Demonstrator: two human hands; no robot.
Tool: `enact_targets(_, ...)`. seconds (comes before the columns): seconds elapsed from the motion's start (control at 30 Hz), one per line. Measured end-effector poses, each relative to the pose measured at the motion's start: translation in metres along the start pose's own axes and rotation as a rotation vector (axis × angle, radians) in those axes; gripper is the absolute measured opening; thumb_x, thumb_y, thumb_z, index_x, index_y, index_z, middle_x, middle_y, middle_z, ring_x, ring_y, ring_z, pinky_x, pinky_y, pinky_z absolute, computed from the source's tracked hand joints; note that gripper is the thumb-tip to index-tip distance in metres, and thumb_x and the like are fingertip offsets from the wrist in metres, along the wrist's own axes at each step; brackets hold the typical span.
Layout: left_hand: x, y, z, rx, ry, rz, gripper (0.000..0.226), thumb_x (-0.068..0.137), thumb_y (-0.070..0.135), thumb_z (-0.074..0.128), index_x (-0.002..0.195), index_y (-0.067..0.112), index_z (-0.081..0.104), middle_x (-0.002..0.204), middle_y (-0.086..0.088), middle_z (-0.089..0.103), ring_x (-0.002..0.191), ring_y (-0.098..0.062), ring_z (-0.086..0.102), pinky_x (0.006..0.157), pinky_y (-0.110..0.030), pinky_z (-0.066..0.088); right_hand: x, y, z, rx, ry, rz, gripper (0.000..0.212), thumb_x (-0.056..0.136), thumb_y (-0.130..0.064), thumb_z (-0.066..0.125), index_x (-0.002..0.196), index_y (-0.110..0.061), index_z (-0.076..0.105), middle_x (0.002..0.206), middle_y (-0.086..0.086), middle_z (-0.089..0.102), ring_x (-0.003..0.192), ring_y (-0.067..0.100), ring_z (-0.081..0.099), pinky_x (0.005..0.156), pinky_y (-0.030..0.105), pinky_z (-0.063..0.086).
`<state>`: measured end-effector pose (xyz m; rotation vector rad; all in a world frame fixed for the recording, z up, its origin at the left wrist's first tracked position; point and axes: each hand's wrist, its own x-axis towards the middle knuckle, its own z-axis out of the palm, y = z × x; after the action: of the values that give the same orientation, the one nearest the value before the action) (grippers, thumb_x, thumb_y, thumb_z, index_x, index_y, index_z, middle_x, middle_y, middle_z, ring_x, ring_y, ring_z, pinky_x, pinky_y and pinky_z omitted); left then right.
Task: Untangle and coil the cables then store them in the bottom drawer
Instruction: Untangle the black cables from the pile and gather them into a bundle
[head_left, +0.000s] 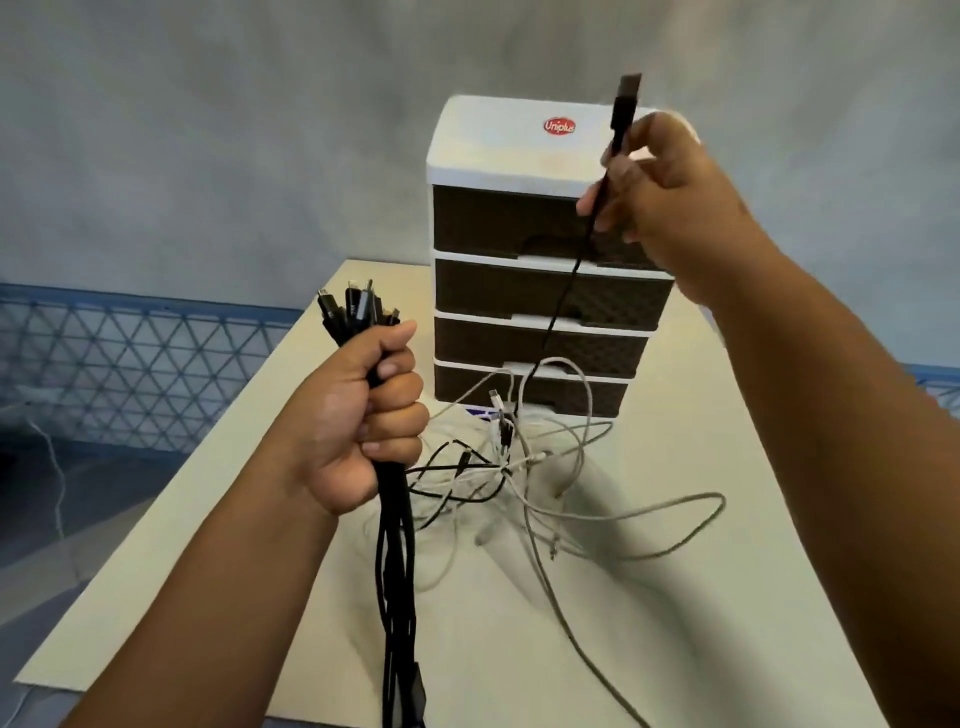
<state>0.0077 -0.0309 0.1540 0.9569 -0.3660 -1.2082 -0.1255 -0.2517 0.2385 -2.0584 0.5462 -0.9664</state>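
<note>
Our left hand (363, 415) fists bundle of black cables (397, 561), plugs up. Tangle of white and black cables (524, 467) on table (727, 597) beyond. Our right hand (670, 202) pinches single black cable (618, 135), raised before drawer unit (535, 270); bottom drawer (530, 387) closed.

Drawer unit (540, 291) stands at the table's (727, 597) far edge; tangled cables (519, 467) lie on the table directly before it.

Both forearms bare; no sleeves, rings, or watch visible.
</note>
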Motion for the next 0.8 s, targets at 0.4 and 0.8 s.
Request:
enact_targets(0.4, 0.003, 0.006, -0.005, -0.024, -0.002, 0.025, 0.042, 0.09, 0.038, 0.051, 0.054, 0.022, 0.036, 0.039, 0.009, 0.02, 0.029, -0.003, 0.018, 0.034, -0.011, 0.01, 0.01, -0.05, 0.011, 0.401, 0.188, -0.156, 0.009, 0.105, -0.015, 0.035, 0.107, -0.015, 0.044, 0.088, 0.009, 0.064, 0.079, 0.029, 0.072, 0.076, 0.038, 0.059)
enact_targets(0.8, 0.015, -0.005, 0.001, 0.003, 0.147, 0.156, 0.018, 0.09, 0.025, 0.048, 0.073, 0.02, 0.047, 0.043, 0.01, 0.019, 0.032, -0.003, 0.014, 0.034, -0.011, 0.01, -0.083, -0.002, 0.092, 0.815, 0.141, 0.266, 0.02, 0.099, 0.003, 0.041, 0.105, -0.009, 0.056, 0.077, 0.006, 0.059, 0.06, 0.012, 0.048, 0.06, 0.025, 0.041)
